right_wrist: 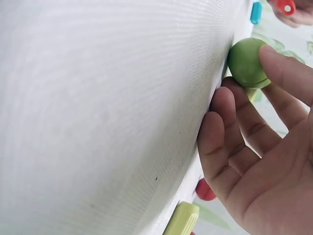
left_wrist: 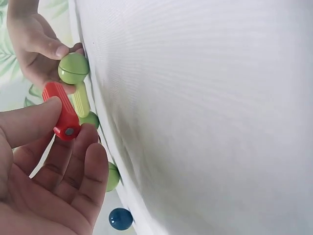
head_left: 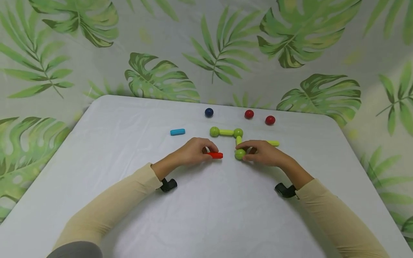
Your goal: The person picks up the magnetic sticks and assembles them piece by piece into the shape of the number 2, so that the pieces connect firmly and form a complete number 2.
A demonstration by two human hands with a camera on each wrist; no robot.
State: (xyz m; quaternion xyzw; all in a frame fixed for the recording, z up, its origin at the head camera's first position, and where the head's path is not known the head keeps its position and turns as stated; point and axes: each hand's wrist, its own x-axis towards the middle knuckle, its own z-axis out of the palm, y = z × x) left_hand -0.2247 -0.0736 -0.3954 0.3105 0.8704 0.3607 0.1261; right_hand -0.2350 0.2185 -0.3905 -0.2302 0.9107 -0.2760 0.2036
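My left hand [head_left: 194,152] pinches a red magnetic rod [head_left: 217,155] between thumb and fingers, just above the table. A round grey disc shows in the rod's end in the left wrist view. My right hand [head_left: 262,152] holds a green ball [head_left: 240,154] with thumb and fingertips, to the right of the red rod and apart from it. From that ball a yellow-green rod [head_left: 238,140] runs back to a second green ball [head_left: 238,132]. Another yellow-green rod [head_left: 226,132] joins that one to a third green ball [head_left: 214,131], forming a bent chain.
A blue rod [head_left: 177,132] lies back left of the chain. Along the far edge sit a dark blue ball [head_left: 209,112] and two red balls, one [head_left: 249,114] left of the other [head_left: 270,120]. Behind my right hand lies a loose yellow-green rod [head_left: 274,143].
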